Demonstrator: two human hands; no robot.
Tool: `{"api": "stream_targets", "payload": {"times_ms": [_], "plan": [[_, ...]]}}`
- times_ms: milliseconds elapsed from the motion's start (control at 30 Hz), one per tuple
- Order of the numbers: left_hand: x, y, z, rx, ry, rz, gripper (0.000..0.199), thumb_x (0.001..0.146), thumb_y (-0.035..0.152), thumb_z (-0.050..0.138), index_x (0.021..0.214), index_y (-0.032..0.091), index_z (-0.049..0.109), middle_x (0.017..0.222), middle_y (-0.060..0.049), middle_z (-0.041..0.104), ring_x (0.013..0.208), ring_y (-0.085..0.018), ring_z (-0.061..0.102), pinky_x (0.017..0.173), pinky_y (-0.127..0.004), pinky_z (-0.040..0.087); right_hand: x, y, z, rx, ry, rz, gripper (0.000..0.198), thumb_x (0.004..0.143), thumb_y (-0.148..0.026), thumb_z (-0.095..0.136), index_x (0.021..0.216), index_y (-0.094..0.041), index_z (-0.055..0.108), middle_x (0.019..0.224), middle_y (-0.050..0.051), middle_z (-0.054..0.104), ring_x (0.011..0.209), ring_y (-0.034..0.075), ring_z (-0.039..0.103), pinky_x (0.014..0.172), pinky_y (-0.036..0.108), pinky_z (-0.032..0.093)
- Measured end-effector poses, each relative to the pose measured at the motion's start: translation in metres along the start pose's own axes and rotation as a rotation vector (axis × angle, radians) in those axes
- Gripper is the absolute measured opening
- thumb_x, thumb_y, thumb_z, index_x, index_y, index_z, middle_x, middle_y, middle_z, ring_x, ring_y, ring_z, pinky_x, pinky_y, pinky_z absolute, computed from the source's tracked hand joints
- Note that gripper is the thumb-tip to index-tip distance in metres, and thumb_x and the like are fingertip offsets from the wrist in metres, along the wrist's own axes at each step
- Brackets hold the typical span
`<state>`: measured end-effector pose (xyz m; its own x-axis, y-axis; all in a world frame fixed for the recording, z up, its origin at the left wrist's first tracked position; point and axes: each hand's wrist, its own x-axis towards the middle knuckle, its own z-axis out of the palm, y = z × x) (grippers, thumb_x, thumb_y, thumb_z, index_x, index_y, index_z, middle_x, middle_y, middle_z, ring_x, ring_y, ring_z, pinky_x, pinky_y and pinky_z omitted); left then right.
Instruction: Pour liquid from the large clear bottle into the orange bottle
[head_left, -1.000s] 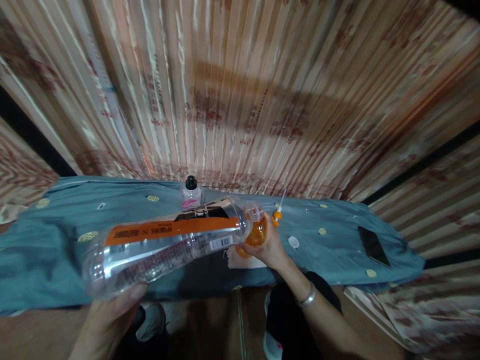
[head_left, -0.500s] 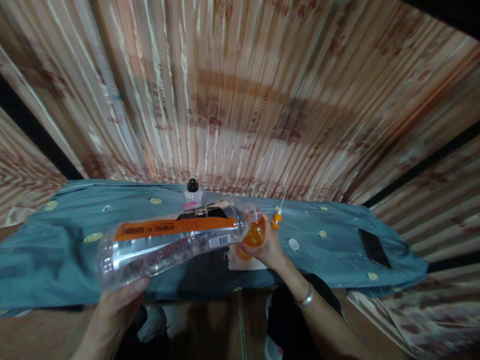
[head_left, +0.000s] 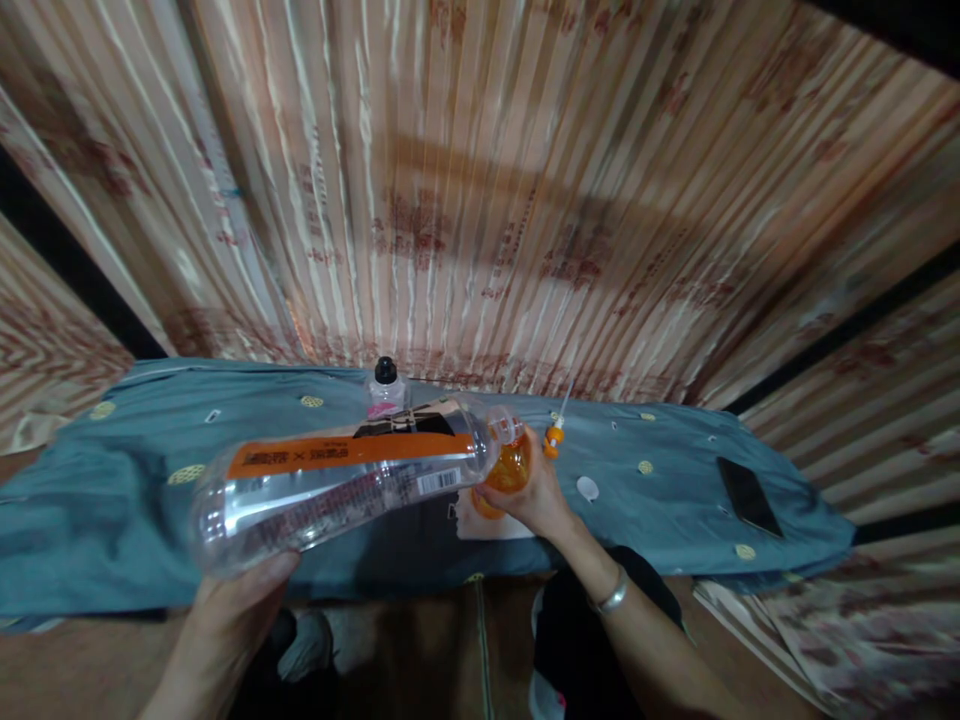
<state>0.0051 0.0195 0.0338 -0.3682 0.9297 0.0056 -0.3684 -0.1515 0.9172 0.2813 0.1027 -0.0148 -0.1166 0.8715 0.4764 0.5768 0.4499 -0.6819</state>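
My left hand (head_left: 244, 600) grips the base of a large clear plastic bottle (head_left: 337, 475) with an orange and silver label. The bottle lies tilted nearly sideways, its neck to the right. Its mouth meets the top of a small orange bottle (head_left: 511, 466), around which my right hand (head_left: 538, 495) is closed. Whether liquid passes between them I cannot make out. Under the orange bottle is a pale sheet (head_left: 480, 527). Just beyond my right hand lies an orange spray pump head (head_left: 553, 438) with a thin tube.
A clear bottle with a black cap (head_left: 385, 385) stands at the back of the blue-green cloth (head_left: 150, 440). A black phone (head_left: 750, 495) lies on the right. A small white disc (head_left: 587, 488) rests nearer. Striped curtains (head_left: 465, 200) hang behind.
Almost nothing differs. Both hands keep their hold, and the large bottle stays tilted with its mouth at the orange bottle.
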Motion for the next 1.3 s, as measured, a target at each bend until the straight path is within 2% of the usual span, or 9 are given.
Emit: {"api": "stream_targets", "payload": {"times_ms": [133, 267, 400, 533, 700, 967, 1200, 1300], "plan": [[0.0005, -0.0017, -0.0022, -0.002, -0.001, -0.010, 0.071, 0.046, 0.043, 0.087, 0.111, 0.031, 0.061, 0.110, 0.001, 0.067, 0.111, -0.026, 0.057, 0.100, -0.034, 0.049, 0.0001, -0.0003, -0.0010, 0.007, -0.013, 0.007, 0.087, 0.059, -0.028, 0.082, 0.132, -0.024, 0.035, 0.121, 0.010, 0.062, 0.109, 0.028, 0.064, 0.094, 0.044, 0.053], [0.0011, -0.0004, -0.0015, -0.002, -0.007, 0.020, 0.075, 0.045, 0.040, 0.088, 0.114, 0.031, 0.059, 0.111, 0.001, 0.067, 0.115, -0.027, 0.055, 0.099, -0.034, 0.050, 0.0000, -0.0010, -0.0012, 0.002, -0.014, 0.017, 0.088, 0.059, -0.028, 0.082, 0.133, -0.023, 0.034, 0.121, 0.010, 0.062, 0.110, 0.028, 0.064, 0.096, 0.045, 0.053], [-0.0006, 0.0015, 0.0010, 0.004, 0.005, 0.014, 0.068, 0.046, 0.042, 0.087, 0.109, 0.030, 0.063, 0.105, 0.000, 0.069, 0.114, -0.029, 0.056, 0.099, -0.037, 0.050, 0.0004, -0.0020, -0.0010, 0.000, -0.005, 0.010, 0.088, 0.058, -0.029, 0.082, 0.132, -0.025, 0.035, 0.122, 0.010, 0.062, 0.112, 0.029, 0.063, 0.097, 0.047, 0.052], [-0.0003, 0.0002, 0.0002, -0.002, 0.014, 0.020, 0.068, 0.045, 0.041, 0.088, 0.108, 0.032, 0.062, 0.113, 0.002, 0.067, 0.120, -0.028, 0.053, 0.100, -0.035, 0.049, 0.0006, -0.0020, -0.0004, -0.008, 0.008, 0.006, 0.088, 0.057, -0.028, 0.083, 0.131, -0.027, 0.036, 0.121, 0.008, 0.062, 0.111, 0.029, 0.064, 0.096, 0.046, 0.053], [0.0017, -0.0021, -0.0015, -0.018, 0.015, 0.032, 0.068, 0.045, 0.040, 0.087, 0.108, 0.030, 0.062, 0.106, 0.000, 0.069, 0.110, -0.029, 0.059, 0.097, -0.039, 0.052, -0.0003, -0.0006, 0.0001, -0.013, -0.003, 0.007, 0.087, 0.058, -0.027, 0.082, 0.131, -0.024, 0.035, 0.121, 0.010, 0.062, 0.111, 0.029, 0.064, 0.096, 0.045, 0.052], [-0.0001, -0.0007, -0.0009, -0.011, 0.010, 0.045, 0.070, 0.049, 0.038, 0.086, 0.114, 0.033, 0.059, 0.116, 0.002, 0.064, 0.117, -0.026, 0.055, 0.099, -0.033, 0.051, -0.0001, 0.0000, -0.0005, -0.035, 0.006, -0.028, 0.087, 0.058, -0.028, 0.082, 0.131, -0.023, 0.035, 0.121, 0.010, 0.061, 0.112, 0.029, 0.063, 0.096, 0.045, 0.052], [-0.0006, -0.0048, -0.0080, -0.021, 0.006, 0.042, 0.064, 0.052, 0.036, 0.085, 0.111, 0.028, 0.061, 0.107, 0.000, 0.068, 0.104, -0.023, 0.061, 0.087, -0.027, 0.055, -0.0009, -0.0020, -0.0015, -0.026, 0.002, -0.021, 0.087, 0.061, -0.027, 0.081, 0.133, -0.023, 0.032, 0.118, 0.009, 0.063, 0.108, 0.028, 0.065, 0.092, 0.044, 0.055], [-0.0007, -0.0045, -0.0054, -0.024, 0.005, 0.049, 0.062, 0.053, 0.034, 0.084, 0.110, 0.027, 0.062, 0.105, 0.000, 0.069, 0.103, -0.023, 0.061, 0.088, -0.028, 0.055, -0.0009, -0.0014, -0.0013, -0.036, 0.016, -0.038, 0.088, 0.059, -0.025, 0.082, 0.132, -0.022, 0.034, 0.119, 0.010, 0.063, 0.109, 0.029, 0.065, 0.093, 0.043, 0.055]]}}
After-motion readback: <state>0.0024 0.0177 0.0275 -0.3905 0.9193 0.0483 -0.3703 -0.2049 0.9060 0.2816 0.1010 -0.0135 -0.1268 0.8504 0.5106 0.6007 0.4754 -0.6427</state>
